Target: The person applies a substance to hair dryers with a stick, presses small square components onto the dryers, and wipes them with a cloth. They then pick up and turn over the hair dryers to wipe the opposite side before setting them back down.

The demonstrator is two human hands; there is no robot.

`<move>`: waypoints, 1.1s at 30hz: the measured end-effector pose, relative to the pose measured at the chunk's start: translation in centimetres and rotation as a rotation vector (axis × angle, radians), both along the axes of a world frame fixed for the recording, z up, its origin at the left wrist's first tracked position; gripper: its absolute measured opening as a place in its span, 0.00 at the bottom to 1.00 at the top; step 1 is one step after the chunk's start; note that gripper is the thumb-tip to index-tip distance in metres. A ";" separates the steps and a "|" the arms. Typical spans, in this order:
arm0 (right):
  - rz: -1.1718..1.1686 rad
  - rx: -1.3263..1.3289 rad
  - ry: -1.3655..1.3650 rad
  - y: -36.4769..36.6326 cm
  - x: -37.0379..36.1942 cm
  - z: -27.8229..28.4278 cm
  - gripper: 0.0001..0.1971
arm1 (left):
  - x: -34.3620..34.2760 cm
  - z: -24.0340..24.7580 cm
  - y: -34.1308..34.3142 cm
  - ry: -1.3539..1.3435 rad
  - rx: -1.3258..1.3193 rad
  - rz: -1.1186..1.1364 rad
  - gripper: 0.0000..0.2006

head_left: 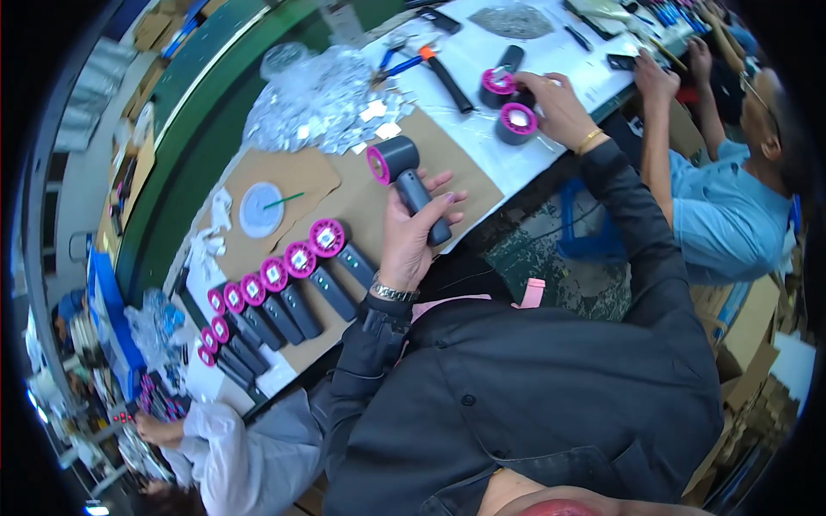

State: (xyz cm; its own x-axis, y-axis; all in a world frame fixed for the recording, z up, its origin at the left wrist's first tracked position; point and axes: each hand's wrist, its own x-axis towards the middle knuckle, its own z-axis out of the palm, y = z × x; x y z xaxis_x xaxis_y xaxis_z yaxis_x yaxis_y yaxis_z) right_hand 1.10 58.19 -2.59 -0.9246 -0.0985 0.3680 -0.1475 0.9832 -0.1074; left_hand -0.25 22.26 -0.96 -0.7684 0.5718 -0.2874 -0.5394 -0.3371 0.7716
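Observation:
My left hand [411, 230] is wrapped around the handle of a grey hair dryer [401, 156], a small one with a pink ring at its mouth. It is held above a sheet of brown cardboard. My right hand [559, 110] reaches out to the far right, its bent fingers at the rim of another pink-ringed hair dryer [497, 83], seemingly gripping it; the fingertips are partly hidden. Just nearer lies a third grey dryer head [516, 123]. On my left, several like hair dryers [300, 260] lie in a slanting row, handles toward me.
Beyond the cardboard [465, 176] lies a heap of silvery labels [318, 99]. A hammer [445, 79], pliers [403, 58] and a round white lid [261, 210] with a green stick are around it. A person in blue [731, 206] works at right, another in white [258, 456] at lower left.

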 end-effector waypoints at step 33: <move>0.890 -0.554 0.187 -51.4 4.0 13.1 0.46 | 9.5 9.0 -27.4 0.185 0.423 0.905 0.19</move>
